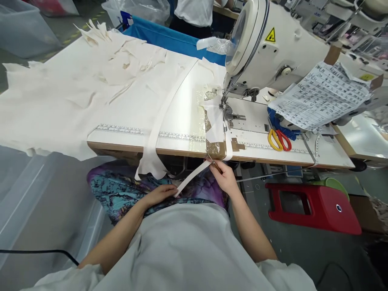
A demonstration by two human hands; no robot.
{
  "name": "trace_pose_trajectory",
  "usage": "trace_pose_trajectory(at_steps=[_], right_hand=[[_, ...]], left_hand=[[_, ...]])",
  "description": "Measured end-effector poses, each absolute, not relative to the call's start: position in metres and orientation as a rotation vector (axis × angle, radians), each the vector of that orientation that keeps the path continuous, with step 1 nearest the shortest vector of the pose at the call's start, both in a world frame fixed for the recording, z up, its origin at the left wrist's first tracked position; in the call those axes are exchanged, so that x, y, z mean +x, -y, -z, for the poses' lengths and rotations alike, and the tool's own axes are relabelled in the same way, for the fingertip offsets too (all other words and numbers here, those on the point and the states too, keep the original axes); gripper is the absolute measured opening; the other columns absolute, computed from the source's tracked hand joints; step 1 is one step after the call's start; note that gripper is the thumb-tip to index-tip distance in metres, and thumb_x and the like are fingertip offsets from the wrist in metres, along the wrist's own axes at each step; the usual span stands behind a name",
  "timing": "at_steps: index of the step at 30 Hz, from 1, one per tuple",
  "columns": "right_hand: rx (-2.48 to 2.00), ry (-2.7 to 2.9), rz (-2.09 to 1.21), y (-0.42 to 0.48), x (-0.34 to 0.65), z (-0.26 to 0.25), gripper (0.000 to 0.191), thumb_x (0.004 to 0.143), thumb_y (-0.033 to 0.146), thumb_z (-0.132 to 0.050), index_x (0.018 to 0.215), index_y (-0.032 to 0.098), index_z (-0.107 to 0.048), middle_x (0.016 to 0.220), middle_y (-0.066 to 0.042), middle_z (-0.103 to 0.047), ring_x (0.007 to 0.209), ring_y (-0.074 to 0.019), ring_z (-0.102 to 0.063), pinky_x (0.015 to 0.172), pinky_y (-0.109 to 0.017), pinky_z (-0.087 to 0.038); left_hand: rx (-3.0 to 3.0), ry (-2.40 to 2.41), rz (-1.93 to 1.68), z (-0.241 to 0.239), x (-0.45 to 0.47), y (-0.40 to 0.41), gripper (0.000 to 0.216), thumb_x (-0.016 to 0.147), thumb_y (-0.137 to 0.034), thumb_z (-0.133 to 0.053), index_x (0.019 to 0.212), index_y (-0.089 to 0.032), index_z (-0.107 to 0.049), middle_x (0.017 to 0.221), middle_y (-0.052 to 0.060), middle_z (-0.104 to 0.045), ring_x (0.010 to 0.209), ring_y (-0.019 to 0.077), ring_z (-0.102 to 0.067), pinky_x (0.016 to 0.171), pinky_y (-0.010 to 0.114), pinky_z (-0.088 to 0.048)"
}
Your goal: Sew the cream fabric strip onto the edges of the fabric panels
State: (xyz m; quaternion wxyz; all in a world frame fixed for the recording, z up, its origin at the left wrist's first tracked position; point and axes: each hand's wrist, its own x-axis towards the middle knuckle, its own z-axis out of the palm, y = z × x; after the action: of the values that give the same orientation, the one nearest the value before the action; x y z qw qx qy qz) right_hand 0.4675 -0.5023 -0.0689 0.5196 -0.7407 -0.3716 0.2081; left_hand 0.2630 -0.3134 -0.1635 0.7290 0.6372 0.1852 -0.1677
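Matt cloth strip (pixel 192 177), smooth plastic stool (pixel 329 210)

By the table (pixel 182 117), the left hand (pixel 160 195) pinches a white strip (pixel 192 174). The right hand (pixel 223 176) holds a small tool (pixel 214 163).

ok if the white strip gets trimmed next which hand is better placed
Probably the right hand: it's at the table edge and seems to hold a small tool beside the white strip, while the left hand pinches the strip lower down, over the lap.
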Motion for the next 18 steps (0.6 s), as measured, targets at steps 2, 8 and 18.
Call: trace_pose_trajectory(at_steps=[2, 8, 18], right_hand=[[-1.783, 0.893, -0.546, 0.507, 0.463, 0.07, 0.036, 0.094, 0.038, -0.06, 0.123, 0.021, -0.071, 0.118, -0.009, -0.075, 0.11, -0.0255, -0.07, 0.101, -0.041, -0.052], [-1.648, 0.922, -0.795, 0.527, 0.42, 0.063, 0.039, 0.101, 0.047, -0.051, 0.124, 0.021, -0.069, 0.101, -0.007, -0.078, 0.09, -0.0213, -0.076, 0.081, -0.036, -0.062], [-1.552, 1.004, -0.527, 0.512, 0.426, -0.026, 0.038, 0.1, 0.047, -0.058, 0.131, 0.027, -0.068, 0.137, -0.004, -0.066, 0.128, -0.0265, -0.061, 0.11, -0.043, -0.048]], left_hand=[[1.371, -0.387, 0.317, 0.153, 0.268, 0.32, 0.056, 0.077, -0.072, -0.066, 0.089, -0.017, -0.07, 0.091, 0.008, -0.078, 0.094, 0.0279, -0.069, 0.095, 0.038, -0.049], [1.285, -0.309, 0.123, 0.1, 0.291, 0.338, 0.072, 0.088, -0.062, -0.061, 0.144, -0.018, -0.049, 0.097, 0.009, -0.077, 0.095, 0.0279, -0.071, 0.095, 0.042, -0.051], [1.233, -0.063, 0.037, 0.073, 0.318, 0.346, 0.068, 0.094, -0.049, -0.042, 0.154, -0.018, -0.036, 0.116, 0.011, -0.074, 0.113, 0.0294, -0.066, 0.108, 0.046, -0.042]])
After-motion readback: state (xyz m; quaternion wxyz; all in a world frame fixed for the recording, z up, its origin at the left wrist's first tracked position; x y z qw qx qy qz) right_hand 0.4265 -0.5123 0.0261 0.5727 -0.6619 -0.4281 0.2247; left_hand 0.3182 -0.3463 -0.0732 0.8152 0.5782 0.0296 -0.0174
